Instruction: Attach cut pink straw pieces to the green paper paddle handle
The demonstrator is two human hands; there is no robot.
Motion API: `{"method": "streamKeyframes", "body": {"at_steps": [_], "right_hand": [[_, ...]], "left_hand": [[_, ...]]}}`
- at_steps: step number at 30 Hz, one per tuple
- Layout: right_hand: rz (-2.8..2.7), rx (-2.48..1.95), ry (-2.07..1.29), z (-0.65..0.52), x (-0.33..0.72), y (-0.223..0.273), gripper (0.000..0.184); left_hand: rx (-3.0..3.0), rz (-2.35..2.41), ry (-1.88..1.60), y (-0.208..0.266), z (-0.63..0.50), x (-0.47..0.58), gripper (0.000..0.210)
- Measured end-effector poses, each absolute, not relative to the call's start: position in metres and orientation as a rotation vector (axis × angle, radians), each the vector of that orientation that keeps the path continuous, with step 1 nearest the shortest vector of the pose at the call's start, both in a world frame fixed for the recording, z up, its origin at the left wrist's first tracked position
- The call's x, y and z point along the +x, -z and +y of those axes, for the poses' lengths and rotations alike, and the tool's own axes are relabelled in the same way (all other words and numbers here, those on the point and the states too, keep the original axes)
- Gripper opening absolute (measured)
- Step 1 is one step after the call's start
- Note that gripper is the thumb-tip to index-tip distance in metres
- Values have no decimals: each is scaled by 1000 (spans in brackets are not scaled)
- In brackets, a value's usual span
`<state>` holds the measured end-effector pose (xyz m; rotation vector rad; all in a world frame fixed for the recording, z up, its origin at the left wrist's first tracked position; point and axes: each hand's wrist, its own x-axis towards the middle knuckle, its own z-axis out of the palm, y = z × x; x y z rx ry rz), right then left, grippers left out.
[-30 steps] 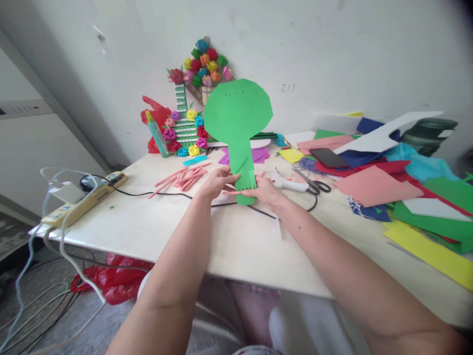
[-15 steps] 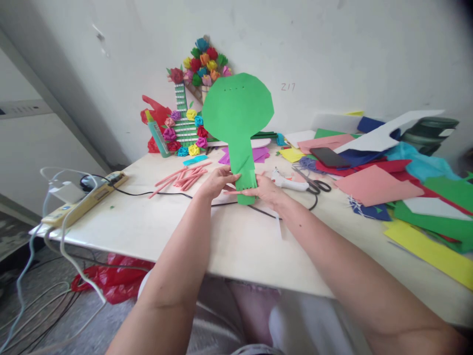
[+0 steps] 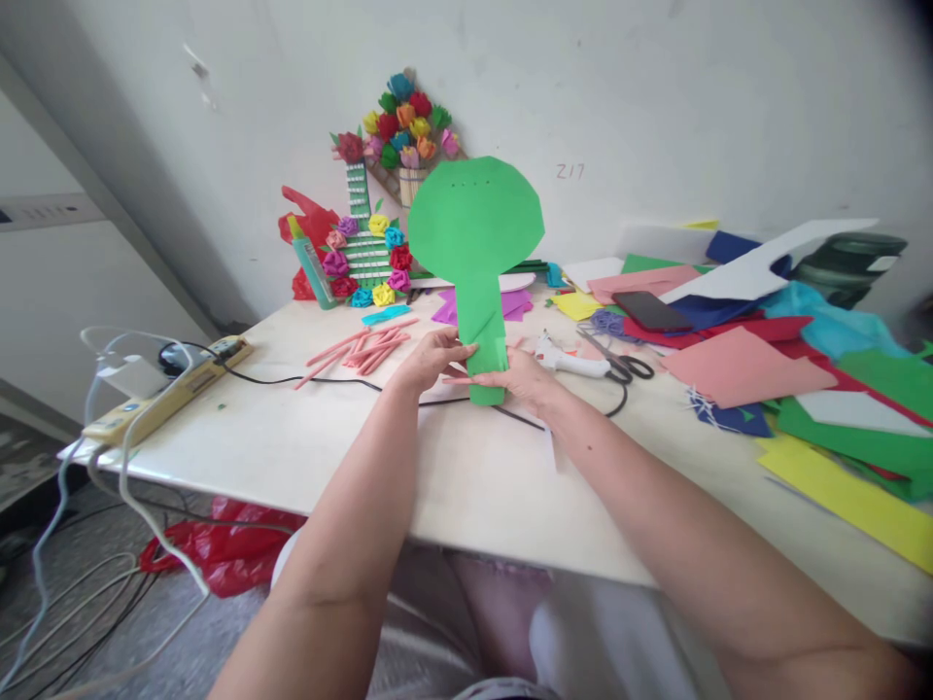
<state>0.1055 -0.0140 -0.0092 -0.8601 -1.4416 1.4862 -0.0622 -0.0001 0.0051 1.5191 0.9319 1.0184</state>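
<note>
A green paper cutout [image 3: 477, 224], with a broad rounded top and a narrow stem, stands nearly upright in front of me. My left hand [image 3: 435, 358] grips the left edge of its stem, thumb on the front. From the other side, my right hand [image 3: 531, 377] holds the stem low down, its thumb across the front. A thin pink stick [image 3: 458, 380] shows between the hands, beside the stem; which hand has it I cannot tell. Several pink rolled sticks [image 3: 364, 352] lie on the table left of the cutout. Just right of my right hand is a white glue gun [image 3: 572, 360].
Black scissors [image 3: 633, 367] lie beyond the glue gun. Coloured sheets [image 3: 750, 365] and a phone [image 3: 651, 311] cover the right side. Paper-flower crafts [image 3: 368, 255] and a glue bottle [image 3: 313, 264] stand at the back. A power strip [image 3: 167, 389] with cables sits on the left edge.
The green cutout has shifted slightly right and down, its top now tilting a little differently. Both hands keep their hold on the stem.
</note>
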Motion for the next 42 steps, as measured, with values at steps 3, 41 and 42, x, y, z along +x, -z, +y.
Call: {"method": "streamKeyframes", "body": {"at_steps": [3,41,42], "right_hand": [[-1449,-899,-1443,-14,105,8,44],[-1421,-991,-1078,-6,105,7,41],[-1422,-992,-1075,-6,105,6,42]], "left_hand": [[1526,925,-1030,-8,-3,-61,44],[1678,1061,-859,-17,-12,-80,23],[1677,1062,-862,-17,-12,-80,23]]}}
